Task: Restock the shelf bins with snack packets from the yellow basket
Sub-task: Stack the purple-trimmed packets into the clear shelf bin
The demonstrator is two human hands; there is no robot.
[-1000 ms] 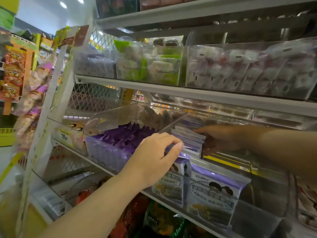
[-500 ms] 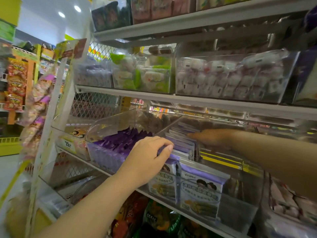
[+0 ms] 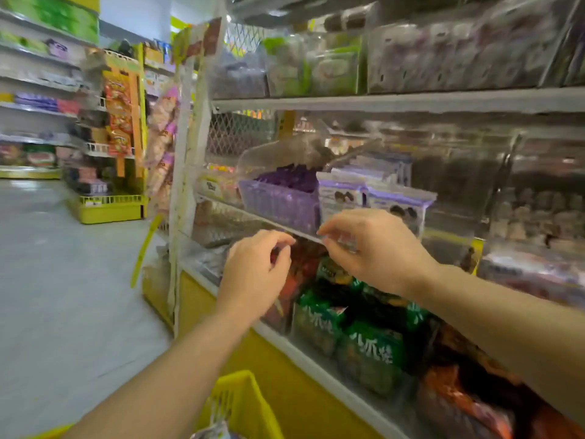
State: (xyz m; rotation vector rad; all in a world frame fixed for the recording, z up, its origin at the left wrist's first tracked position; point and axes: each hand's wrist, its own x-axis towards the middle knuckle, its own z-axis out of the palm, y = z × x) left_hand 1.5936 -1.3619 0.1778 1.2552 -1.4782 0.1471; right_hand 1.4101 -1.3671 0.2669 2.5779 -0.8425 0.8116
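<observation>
Lilac-and-white snack packets (image 3: 373, 198) stand upright in a clear shelf bin (image 3: 456, 185) on the middle shelf. A bin of dark purple packets (image 3: 281, 201) sits to their left. Both my hands hover in front of the shelf edge, just below those packets and apart from them. My left hand (image 3: 256, 274) has loosely curled fingers and holds nothing. My right hand (image 3: 373, 248) is to its right, fingers bent and relaxed, also with nothing in it. The yellow basket (image 3: 243, 403) shows at the bottom edge with a packet inside. The picture is blurred by motion.
Green packets (image 3: 370, 353) and orange packets (image 3: 459, 403) fill the lower shelf. Clear bins (image 3: 443, 55) line the upper shelf. A grey aisle floor (image 3: 63, 296) opens to the left, with a yellow-based display rack (image 3: 107, 207) beyond.
Both hands have drawn back out of the lilac packet bin and dropped below the shelf edge. The view has swung down and left, bringing the yellow basket into sight.
</observation>
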